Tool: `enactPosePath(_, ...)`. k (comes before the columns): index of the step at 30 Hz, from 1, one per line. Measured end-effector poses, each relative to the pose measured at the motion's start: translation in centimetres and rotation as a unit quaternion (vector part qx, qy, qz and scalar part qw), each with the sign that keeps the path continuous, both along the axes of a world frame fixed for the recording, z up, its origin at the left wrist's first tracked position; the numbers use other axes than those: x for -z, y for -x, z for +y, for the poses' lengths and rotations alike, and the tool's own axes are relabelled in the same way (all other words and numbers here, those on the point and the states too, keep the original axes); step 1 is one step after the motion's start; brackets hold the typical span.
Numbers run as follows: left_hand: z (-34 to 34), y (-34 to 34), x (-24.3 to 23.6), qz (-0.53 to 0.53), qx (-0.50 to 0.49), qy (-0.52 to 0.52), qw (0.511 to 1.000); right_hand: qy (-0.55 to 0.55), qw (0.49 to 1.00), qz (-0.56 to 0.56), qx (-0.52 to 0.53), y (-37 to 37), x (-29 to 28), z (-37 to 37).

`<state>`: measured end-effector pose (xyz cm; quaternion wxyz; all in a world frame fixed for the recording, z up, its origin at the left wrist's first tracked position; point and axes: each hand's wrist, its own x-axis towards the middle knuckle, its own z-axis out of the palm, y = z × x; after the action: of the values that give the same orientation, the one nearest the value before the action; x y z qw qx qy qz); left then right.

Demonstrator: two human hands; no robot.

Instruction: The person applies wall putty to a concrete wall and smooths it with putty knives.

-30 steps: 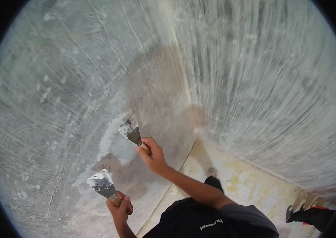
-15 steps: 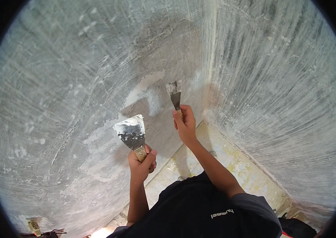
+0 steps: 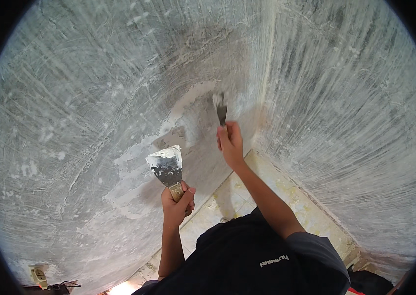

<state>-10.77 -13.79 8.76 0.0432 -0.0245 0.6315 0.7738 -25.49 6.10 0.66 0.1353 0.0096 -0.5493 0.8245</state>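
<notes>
My left hand (image 3: 178, 204) is closed round the wooden handle of a wide putty knife (image 3: 166, 169), its blade tilted up and white filler heaped along the broad edge. Further up and to the right, my right hand (image 3: 230, 140) grips a narrower putty knife (image 3: 221, 112). That blade is smeared by motion and lies at or close to the grey wall (image 3: 119, 103); whether it touches, I cannot tell. Beside it runs a paler patch of damp-looking filler (image 3: 191, 101), stretching down and left along the wall behind the wide knife.
A second rough grey wall (image 3: 345, 123) meets the first at a corner on the right. Below lies a pale floor (image 3: 277, 179) with yellowish stains. A power socket (image 3: 39, 277) with a dark cable sits at the lower left. Something black (image 3: 370, 282) lies at the lower right.
My right hand has moved slightly up and right with the narrow putty knife, whose blade has turned more edge-on. The left hand with the wide putty knife has barely shifted.
</notes>
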Motion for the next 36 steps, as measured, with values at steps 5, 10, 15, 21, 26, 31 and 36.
enactPosePath(5,0.3,-0.1,0.2,-0.001,0.009,0.011,1.0,-0.014,0.998,0.064,-0.004,1.6,-1.6,-1.2)
enactPosePath(10,0.3,-0.1,-0.4,-0.013,0.03,0.02,0.999,-0.052,0.998,0.033,-0.026,-1.5,2.1,-2.2)
enactPosePath(15,0.6,0.4,-0.2,-0.001,0.019,0.004,1.0,-0.027,0.996,0.076,0.032,0.2,-4.7,-2.2)
enactPosePath(21,0.8,0.4,0.0,0.001,0.039,0.009,0.999,-0.079,0.997,0.009,0.015,-4.1,2.2,-2.7)
enactPosePath(26,0.8,0.3,-0.1,-0.009,0.048,0.02,0.999,-0.139,0.986,0.057,0.073,-2.3,1.1,0.1)
enactPosePath(31,0.5,0.4,0.3,-0.003,0.048,0.023,0.999,-0.211,0.966,0.087,0.121,-1.6,-1.7,1.3)
enactPosePath(36,1.1,0.3,-0.1,-0.015,0.041,0.019,0.999,-0.26,0.945,0.106,0.17,-1.4,-2.1,1.2)
